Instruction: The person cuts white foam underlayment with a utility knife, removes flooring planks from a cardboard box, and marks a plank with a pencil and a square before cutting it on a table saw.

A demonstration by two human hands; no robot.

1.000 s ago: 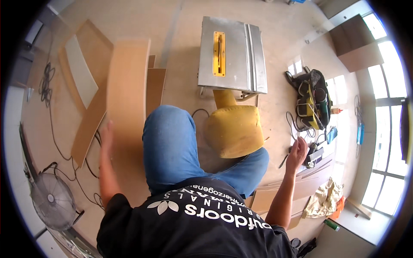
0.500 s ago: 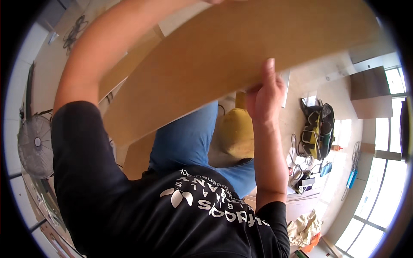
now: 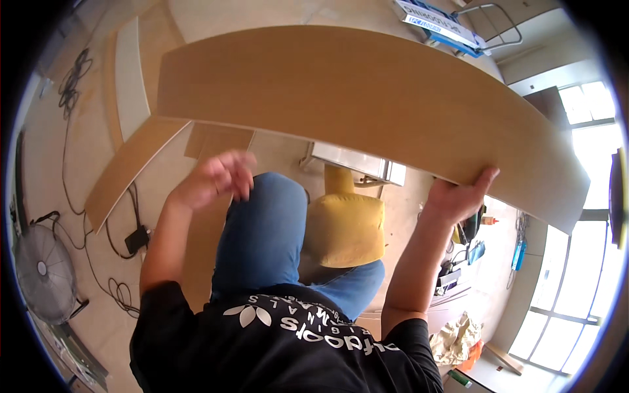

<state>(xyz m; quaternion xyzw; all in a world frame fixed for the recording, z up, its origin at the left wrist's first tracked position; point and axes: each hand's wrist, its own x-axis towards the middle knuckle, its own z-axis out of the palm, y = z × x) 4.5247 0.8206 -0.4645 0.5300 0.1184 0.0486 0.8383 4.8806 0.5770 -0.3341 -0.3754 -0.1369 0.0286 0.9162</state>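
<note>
A long, flat brown wooden board [image 3: 354, 92] is held up in front of me, its lower edge facing me. Near its right end, my right hand [image 3: 458, 196] grips that edge, thumb on the near face and fingers hidden behind. My left hand [image 3: 219, 177] is off the board, just above my left knee, empty, with loosely bent fingers slightly blurred by motion. Below the board stands a low metal-framed bench [image 3: 357, 160] with a pale top, partly covered. A yellow, cushion-like piece [image 3: 350, 229] is between it and my legs.
Another brown board [image 3: 131, 167] and a pale strip [image 3: 133, 78] lie at the left. A fan [image 3: 44, 268], cables and a black adapter [image 3: 136, 240] are on the left floor. A blue cart [image 3: 452, 39] stands far right; crumpled brown paper [image 3: 455, 337] lies near right.
My left arm has come down from the board's far side, and that hand has let go. The board has moved farther away and swung so its right end is lower. My right hand still holds it.
</note>
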